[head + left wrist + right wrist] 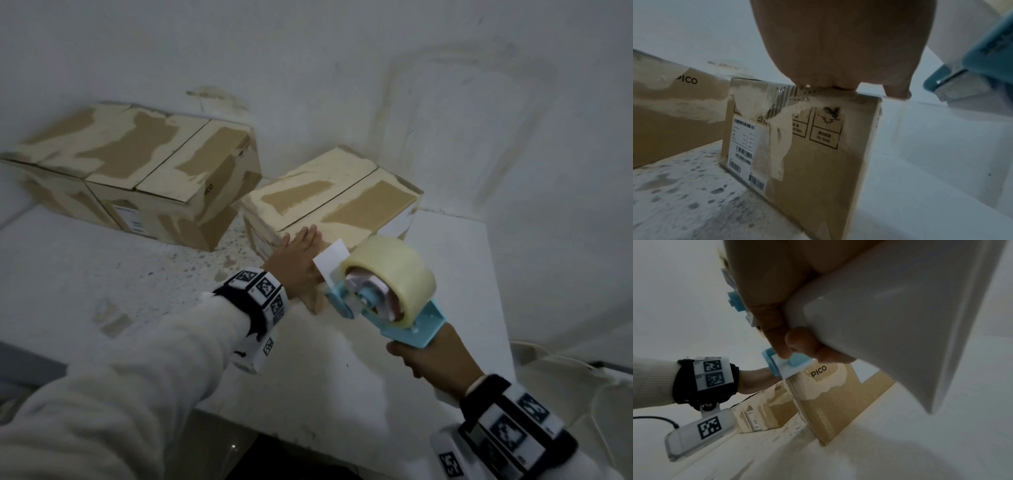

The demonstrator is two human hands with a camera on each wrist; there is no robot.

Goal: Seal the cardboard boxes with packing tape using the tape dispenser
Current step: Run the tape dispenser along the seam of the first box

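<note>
A small cardboard box (342, 202) with torn paper patches stands on the white table (342, 359), its top flaps closed along a centre seam. My left hand (298, 260) lies flat with straight fingers on the box's near top edge; the left wrist view shows the palm (838, 48) pressing down over the box's labelled end (801, 154). My right hand (435, 359) grips the handle of a blue tape dispenser (387, 294) carrying a roll of clear tape (394, 270). The dispenser's front end hovers at the box's near corner, beside my left hand.
A larger cardboard box (137, 164) with similar torn patches sits at the back left against the white wall. The table surface (154, 274) is speckled in front of it. The table's right edge (496, 291) drops off beyond the dispenser.
</note>
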